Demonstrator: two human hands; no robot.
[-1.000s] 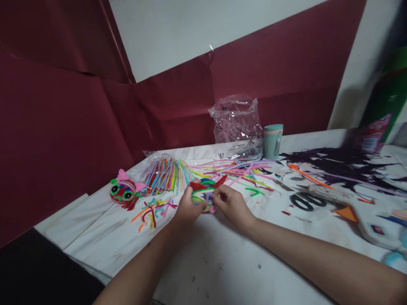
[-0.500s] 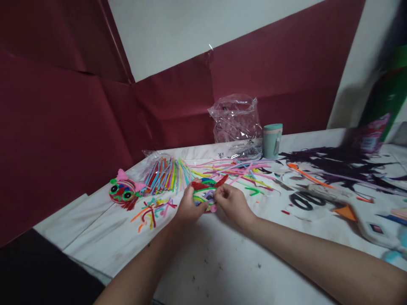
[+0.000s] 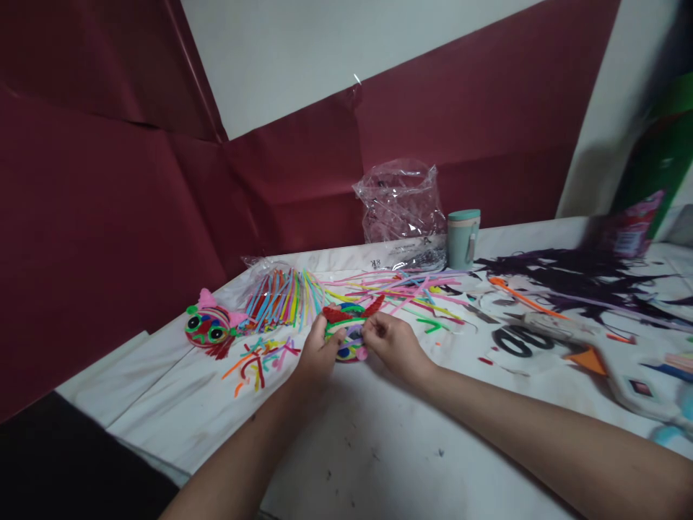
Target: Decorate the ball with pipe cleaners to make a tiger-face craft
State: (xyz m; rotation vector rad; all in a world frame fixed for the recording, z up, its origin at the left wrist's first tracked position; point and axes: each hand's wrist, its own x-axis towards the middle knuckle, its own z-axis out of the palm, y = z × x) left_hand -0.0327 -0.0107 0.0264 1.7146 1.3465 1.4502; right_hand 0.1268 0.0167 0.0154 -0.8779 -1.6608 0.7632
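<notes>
Between my hands is a round, colourful pipe-cleaner face with two red ears on top and a pink bit at its lower right. My left hand grips its left side, the thumb lying over the front. At the right edge my right hand is closed in a pinch against it; what the fingertips pinch is too small to make out. A finished-looking animal face with pink ears and black eyes lies at the left. Short pipe-cleaner offcuts are scattered beside my left hand.
Behind my hands lie a bundle of pipe cleaners and loose strands. A clear plastic bag and a green lidded cup stand at the back. To the right are a glue gun, black rings and dark purple scraps.
My left thumb has shifted up and left on the face, uncovering more of its lower front. My right hand has moved slightly left, still pinching at the edge.
</notes>
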